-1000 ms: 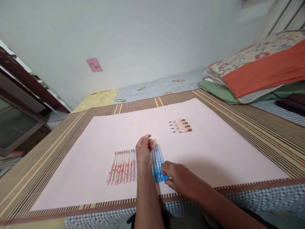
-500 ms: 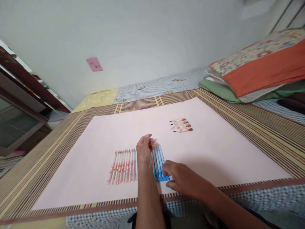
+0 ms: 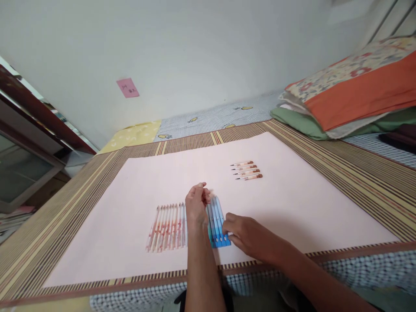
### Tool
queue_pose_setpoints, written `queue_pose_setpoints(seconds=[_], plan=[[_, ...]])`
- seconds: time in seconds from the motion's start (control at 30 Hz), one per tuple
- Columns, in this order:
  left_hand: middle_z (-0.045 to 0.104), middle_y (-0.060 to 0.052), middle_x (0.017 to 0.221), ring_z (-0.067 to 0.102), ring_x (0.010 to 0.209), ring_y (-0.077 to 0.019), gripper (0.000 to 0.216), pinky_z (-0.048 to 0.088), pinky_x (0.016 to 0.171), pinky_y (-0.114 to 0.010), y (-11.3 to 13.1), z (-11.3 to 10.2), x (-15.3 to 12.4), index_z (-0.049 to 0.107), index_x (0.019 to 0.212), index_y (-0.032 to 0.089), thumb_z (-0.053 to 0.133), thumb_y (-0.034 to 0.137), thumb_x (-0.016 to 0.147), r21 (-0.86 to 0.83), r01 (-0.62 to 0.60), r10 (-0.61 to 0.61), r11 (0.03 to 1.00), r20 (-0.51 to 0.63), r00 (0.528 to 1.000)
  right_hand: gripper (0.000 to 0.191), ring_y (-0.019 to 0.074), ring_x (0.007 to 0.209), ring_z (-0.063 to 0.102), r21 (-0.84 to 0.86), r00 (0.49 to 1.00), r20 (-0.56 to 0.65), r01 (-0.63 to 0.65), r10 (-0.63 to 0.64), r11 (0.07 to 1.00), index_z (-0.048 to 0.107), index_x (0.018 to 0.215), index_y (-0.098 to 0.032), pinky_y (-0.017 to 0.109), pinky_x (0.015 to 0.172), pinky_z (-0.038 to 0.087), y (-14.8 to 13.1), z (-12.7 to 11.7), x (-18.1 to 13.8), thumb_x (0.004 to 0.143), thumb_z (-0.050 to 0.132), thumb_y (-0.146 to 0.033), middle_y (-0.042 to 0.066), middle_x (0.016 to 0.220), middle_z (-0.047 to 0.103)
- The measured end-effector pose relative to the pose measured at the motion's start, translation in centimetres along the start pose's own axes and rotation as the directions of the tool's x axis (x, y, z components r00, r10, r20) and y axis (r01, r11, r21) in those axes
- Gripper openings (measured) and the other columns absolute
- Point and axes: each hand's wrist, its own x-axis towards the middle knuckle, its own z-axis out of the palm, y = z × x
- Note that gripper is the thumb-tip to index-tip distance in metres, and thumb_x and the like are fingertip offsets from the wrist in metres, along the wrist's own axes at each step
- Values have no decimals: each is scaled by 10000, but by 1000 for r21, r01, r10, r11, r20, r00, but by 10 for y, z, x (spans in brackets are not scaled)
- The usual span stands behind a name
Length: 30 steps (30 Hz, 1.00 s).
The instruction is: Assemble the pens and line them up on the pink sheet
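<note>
Several pens lie side by side in a row on a large pale pink sheet (image 3: 97, 225). The pens with pink and red patterns (image 3: 165, 227) form the left part. Blue pens (image 3: 216, 219) form the right part, their darker blue ends toward me. My left hand (image 3: 196, 201) reaches across the row by the blue pens' far ends, fingers loosely bent and partly apart; its forearm hides the middle pens. At the row's right edge, my right hand (image 3: 242, 233) has its thumb and fingers drawn together at the outermost blue pen, near its lower end.
Beyond my hands, several brown-and-cream pens (image 3: 247, 170) with dark pointed tips lie on the sheet. Below it is a striped mat (image 3: 344, 195). Folded bedding (image 3: 360, 104) is piled at the right. A pink note (image 3: 128, 88) is on the wall (image 3: 195, 52).
My right hand's thumb has risen and closed toward its fingers beside the outermost blue pen. The left hand and the rows of pens look almost unchanged.
</note>
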Motion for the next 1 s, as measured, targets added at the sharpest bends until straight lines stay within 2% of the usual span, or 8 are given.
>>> queue_pose_setpoints(seconds=[0.2, 0.3, 0.4, 0.53, 0.67, 0.77, 0.87, 1.0], plan=[[588, 27, 626, 480, 488, -59, 398, 347, 488, -201, 13, -9, 1, 669, 886, 133, 803, 429, 655, -87, -72, 64, 994, -94, 993, 150, 146, 729, 544, 91, 998, -56, 36, -31, 995, 632, 928, -193, 256, 667, 361, -9, -2, -3, 821, 551, -126, 25, 897, 632], [579, 39, 625, 472, 489, -52, 356, 341, 490, -191, 22, -16, 1, 668, 897, 142, 782, 388, 667, -114, -175, 144, 978, -234, 961, 92, 143, 676, 530, 136, 988, -142, -39, 58, 990, 621, 880, -193, 258, 635, 348, 1, -9, -1, 849, 537, -171, 11, 797, 629], [596, 35, 642, 493, 508, -65, 279, 366, 512, -198, 25, -17, -2, 668, 903, 152, 706, 368, 731, 41, -248, 246, 968, -349, 904, 134, 154, 684, 538, 146, 942, -280, -151, 188, 978, 584, 807, -199, 267, 641, 350, 27, -15, 3, 882, 473, -189, 12, 764, 627], [673, -19, 727, 603, 642, -127, 239, 456, 609, -244, 18, -8, -6, 690, 895, 152, 612, 359, 805, 430, -241, 350, 870, -194, 916, 144, 160, 671, 542, 129, 885, -333, -298, 325, 946, 542, 746, -210, 269, 623, 338, 58, -15, 9, 867, 467, -185, 8, 726, 621], [739, -68, 845, 653, 723, -162, 209, 475, 657, -275, 7, -6, -14, 702, 923, 161, 552, 254, 810, 630, -223, 283, 744, 6, 959, 141, 159, 682, 558, 131, 877, -357, -294, 321, 947, 535, 741, -210, 268, 631, 335, 66, -11, 13, 865, 477, -177, 15, 742, 643], [746, -83, 883, 674, 781, -180, 241, 497, 704, -298, 9, -15, -21, 701, 970, 157, 540, 258, 822, 591, -268, 320, 761, 18, 947, 140, 154, 687, 559, 141, 881, -357, -276, 309, 951, 543, 740, -208, 263, 630, 333, 69, -8, 14, 860, 484, -168, 18, 760, 655], [730, -73, 856, 682, 862, -196, 282, 513, 753, -312, 27, -30, -30, 687, 1014, 149, 580, 336, 831, 484, -304, 410, 820, -128, 903, 130, 151, 687, 560, 170, 879, -363, -264, 310, 949, 562, 747, -206, 259, 620, 327, 74, -6, 17, 855, 498, -172, 16, 767, 665], [682, -38, 762, 638, 696, -150, 312, 494, 650, -264, 61, -46, -49, 681, 960, 138, 630, 412, 819, 375, -302, 419, 876, -286, 862, 96, 150, 672, 552, 191, 869, -381, -260, 316, 946, 576, 759, -204, 263, 604, 304, 81, -1, 21, 845, 534, -198, 14, 756, 665]])
